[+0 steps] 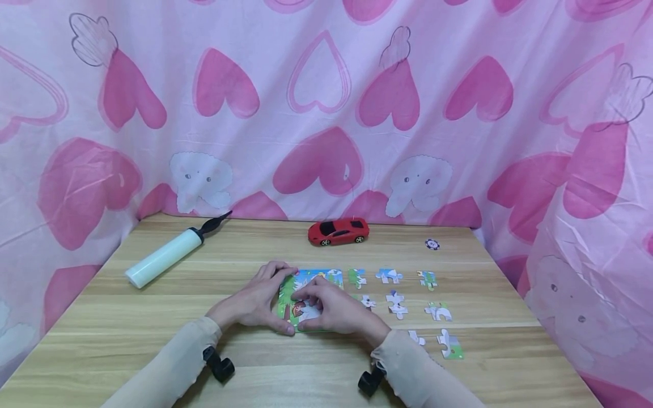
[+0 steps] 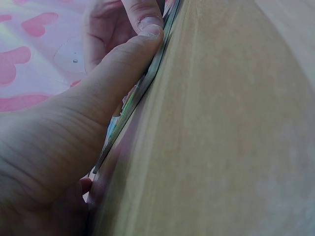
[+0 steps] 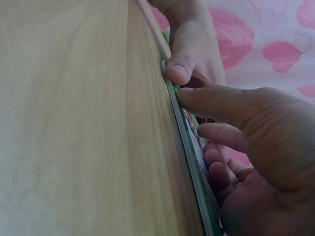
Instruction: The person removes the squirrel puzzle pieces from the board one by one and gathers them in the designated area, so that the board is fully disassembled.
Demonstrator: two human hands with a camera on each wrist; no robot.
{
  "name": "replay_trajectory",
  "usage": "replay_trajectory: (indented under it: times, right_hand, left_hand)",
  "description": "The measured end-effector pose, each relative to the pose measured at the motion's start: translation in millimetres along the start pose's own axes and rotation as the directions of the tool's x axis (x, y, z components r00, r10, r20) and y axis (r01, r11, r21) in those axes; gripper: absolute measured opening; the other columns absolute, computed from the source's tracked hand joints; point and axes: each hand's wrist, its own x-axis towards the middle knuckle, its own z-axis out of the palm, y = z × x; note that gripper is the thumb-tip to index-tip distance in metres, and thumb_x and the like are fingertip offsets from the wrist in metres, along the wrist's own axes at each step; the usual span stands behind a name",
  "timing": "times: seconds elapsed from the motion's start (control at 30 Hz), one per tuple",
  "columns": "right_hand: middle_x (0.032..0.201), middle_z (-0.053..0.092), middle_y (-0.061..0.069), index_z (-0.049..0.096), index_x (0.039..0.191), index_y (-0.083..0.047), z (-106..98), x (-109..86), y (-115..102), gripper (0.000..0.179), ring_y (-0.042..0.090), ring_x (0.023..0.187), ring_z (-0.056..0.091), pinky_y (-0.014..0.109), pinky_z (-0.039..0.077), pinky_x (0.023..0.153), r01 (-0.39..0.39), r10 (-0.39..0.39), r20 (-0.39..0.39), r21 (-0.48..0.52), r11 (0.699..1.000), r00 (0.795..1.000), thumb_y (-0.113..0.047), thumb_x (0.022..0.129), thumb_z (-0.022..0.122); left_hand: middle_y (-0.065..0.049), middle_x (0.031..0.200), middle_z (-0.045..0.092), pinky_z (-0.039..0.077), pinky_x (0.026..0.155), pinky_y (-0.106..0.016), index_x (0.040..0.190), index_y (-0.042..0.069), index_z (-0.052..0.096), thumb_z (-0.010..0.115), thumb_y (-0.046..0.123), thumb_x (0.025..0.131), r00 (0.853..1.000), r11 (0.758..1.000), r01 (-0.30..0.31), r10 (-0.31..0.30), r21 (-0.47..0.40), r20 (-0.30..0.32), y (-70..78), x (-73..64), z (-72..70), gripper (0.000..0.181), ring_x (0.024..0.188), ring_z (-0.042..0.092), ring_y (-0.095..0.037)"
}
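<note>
A jigsaw puzzle board (image 1: 318, 276) with a bright picture lies flat at the middle of the table. My left hand (image 1: 257, 297) holds its left side, fingers at the far corner and thumb at the near one. Over the board is my right hand (image 1: 339, 311), its fingertips and thumb resting on the picture with a gap between them. In the right wrist view the thumb (image 3: 211, 103) touches near the board's edge, and no loose piece shows in the grasp. The right hand covers part of the picture. Loose puzzle pieces (image 1: 396, 305) lie to the right.
A red toy car (image 1: 338, 232) stands at the back of the wooden table (image 1: 229, 368). A white hand pump (image 1: 165, 258) with a black nozzle lies at the back left. A poker chip (image 1: 432, 244) sits at the back right. Pink heart-patterned cloth (image 1: 318, 79) hangs around the table.
</note>
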Motion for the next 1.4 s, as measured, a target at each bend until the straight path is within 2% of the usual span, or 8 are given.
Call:
replay_trajectory:
  times: [0.2, 0.63, 0.9, 1.4]
  right_hand:
    - [0.134, 0.059, -0.005, 0.074, 0.143, -0.028, 1.0, -0.5, 0.1, 0.052, 0.009, 0.114, 0.057, 0.025, 0.052, 0.095, 0.008, -0.008, 0.001, 0.013, 1.000, 1.000, -0.027, 0.094, 0.092]
    - [0.122, 0.067, -0.006, 0.070, 0.140, -0.017, 2.4, 0.6, -3.1, 0.051, 0.010, 0.113, 0.060, 0.028, 0.053, 0.102, 0.061, -0.062, 0.004, 0.069, 0.996, 0.998, -0.017, 0.095, 0.092]
    - [0.123, 0.068, -0.007, 0.071, 0.142, -0.017, 3.1, 0.3, -2.8, 0.052, 0.008, 0.113, 0.060, 0.028, 0.052, 0.105, 0.042, -0.043, 0.005, 0.057, 0.997, 0.999, -0.020, 0.094, 0.092]
    - [0.116, 0.066, -0.010, 0.072, 0.143, -0.016, -0.5, 1.4, -4.5, 0.057, 0.008, 0.104, 0.060, 0.024, 0.055, 0.092, -0.007, 0.009, -0.036, 0.044, 0.999, 0.999, -0.020, 0.091, 0.093]
  left_hand:
    - [-0.008, 0.169, 0.030, 0.031, 0.131, -0.067, 0.173, 0.014, 0.035, 0.098, 0.069, 0.073, 1.000, 1.000, 0.000, 0.000, 0.001, 0.001, -0.5, 0.1, 0.3, 0.131, 0.154, 0.030, -0.035]
    - [-0.008, 0.168, 0.031, 0.031, 0.131, -0.065, 0.174, 0.013, 0.035, 0.098, 0.069, 0.072, 1.000, 1.000, -0.008, 0.008, 0.011, -0.003, -1.7, 0.0, -0.3, 0.132, 0.153, 0.031, -0.034]
    - [-0.014, 0.168, 0.032, 0.030, 0.130, -0.067, 0.173, 0.008, 0.034, 0.097, 0.070, 0.073, 0.999, 0.999, -0.041, 0.041, 0.011, -0.008, -2.8, 0.0, 1.0, 0.133, 0.154, 0.031, -0.038]
    - [-0.011, 0.167, 0.032, 0.032, 0.130, -0.067, 0.173, 0.009, 0.034, 0.098, 0.068, 0.073, 0.999, 0.999, -0.043, 0.043, 0.012, -0.011, -3.2, -0.2, 0.6, 0.132, 0.153, 0.032, -0.037]
